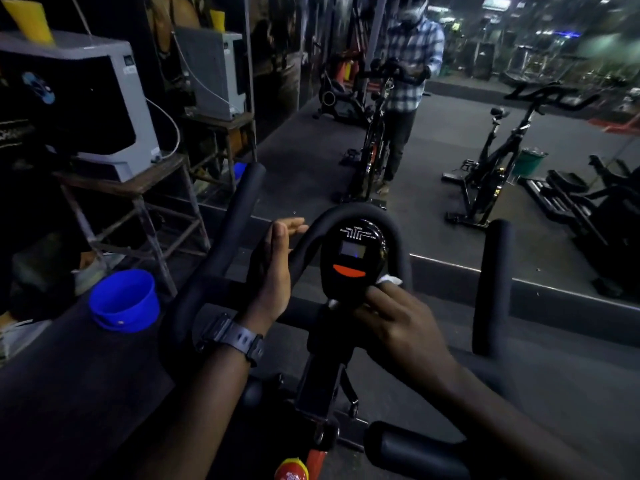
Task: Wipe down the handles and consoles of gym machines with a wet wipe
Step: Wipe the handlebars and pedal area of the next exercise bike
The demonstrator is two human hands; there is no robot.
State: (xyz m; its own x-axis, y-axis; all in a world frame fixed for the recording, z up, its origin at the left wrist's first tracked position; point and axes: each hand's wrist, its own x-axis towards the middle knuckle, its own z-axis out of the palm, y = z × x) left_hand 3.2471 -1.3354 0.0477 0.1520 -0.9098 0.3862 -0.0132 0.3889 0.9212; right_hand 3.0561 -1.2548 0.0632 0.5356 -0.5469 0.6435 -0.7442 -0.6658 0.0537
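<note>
Glossy black oval console (351, 261), orange button. Crumpled white wet wipe (389, 280) at its lower right edge, pinched in right hand (398, 323). Left hand (273, 271), fingers straight, against matte foam handlebar loop (363, 211).

A crumpled white wet wipe (389, 280) is pressed against the lower right edge of the glossy black oval console (351, 259), which sits upright inside the black foam-padded loop handlebar (360, 213).
</note>
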